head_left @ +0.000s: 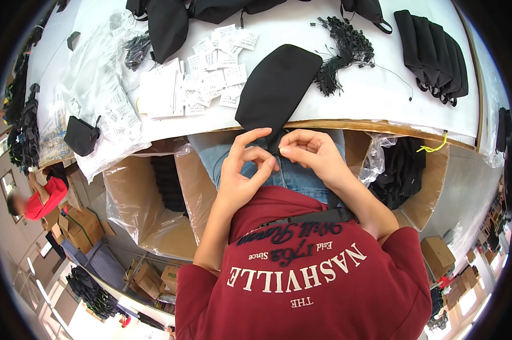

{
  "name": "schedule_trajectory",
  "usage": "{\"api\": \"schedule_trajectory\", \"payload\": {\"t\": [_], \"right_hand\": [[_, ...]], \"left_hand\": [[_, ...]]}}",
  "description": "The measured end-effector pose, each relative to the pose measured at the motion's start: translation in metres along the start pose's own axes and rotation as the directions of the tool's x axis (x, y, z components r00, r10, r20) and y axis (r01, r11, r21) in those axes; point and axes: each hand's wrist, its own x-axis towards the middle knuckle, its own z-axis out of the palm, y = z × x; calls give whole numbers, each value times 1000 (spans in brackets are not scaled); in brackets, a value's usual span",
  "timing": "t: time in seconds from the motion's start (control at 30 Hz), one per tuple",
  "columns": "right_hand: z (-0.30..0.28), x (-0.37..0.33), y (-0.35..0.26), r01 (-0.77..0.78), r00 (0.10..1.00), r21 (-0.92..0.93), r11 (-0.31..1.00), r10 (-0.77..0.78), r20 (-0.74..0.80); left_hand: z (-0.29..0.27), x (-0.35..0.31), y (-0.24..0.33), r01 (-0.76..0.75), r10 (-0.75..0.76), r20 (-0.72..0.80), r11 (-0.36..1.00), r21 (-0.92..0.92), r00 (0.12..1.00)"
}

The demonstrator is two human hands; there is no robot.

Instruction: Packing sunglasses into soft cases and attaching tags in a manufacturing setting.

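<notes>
A flat black fabric pouch (pixel 279 85) lies at the table's front edge, its narrow end hanging over toward my lap. My left hand (pixel 245 167) is closed at that end, the index finger against the cloth and thumb and other fingers bent together. From the other side my right hand (pixel 312 152) pinches thumb and forefinger close to the pouch's tip. Whatever small piece lies between the right fingertips is too fine to make out. Beyond the pouch sit a bundle of black cords (pixel 346 51) and a spread of white printed tags (pixel 216 71).
Black pouches stand in a row (pixel 434 56) at the right; more lie along the far side. A clear plastic bag (pixel 100 85) and a small black pouch (pixel 82 136) lie left. Plastic-lined cartons (pixel 134 198) flank my legs below the table. A person in red (pixel 47 198) is far left.
</notes>
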Motion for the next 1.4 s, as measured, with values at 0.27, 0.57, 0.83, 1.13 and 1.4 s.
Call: {"api": "schedule_trajectory", "payload": {"t": [0.27, 0.57, 0.83, 1.13, 1.4], "right_hand": [[4, 1, 0, -26, 999, -8, 1000, 27, 44], [5, 2, 2, -9, 1000, 37, 999, 9, 8], [6, 1, 2, -13, 1000, 52, 999, 12, 13], [6, 2, 5, 1, 1000, 10, 1000, -1, 29], [2, 1, 5, -196, 976, 144, 970, 178, 128]], "left_hand": [[3, -2, -2, -78, 78, -32, 997, 10, 996], [2, -3, 0, -86, 87, -24, 995, 47, 996], [2, -3, -1, -75, 76, -29, 996, 48, 997], [3, -4, 0, -74, 78, -51, 994, 80, 996], [2, -3, -8, -294, 335, -106, 913, 282, 936]]}}
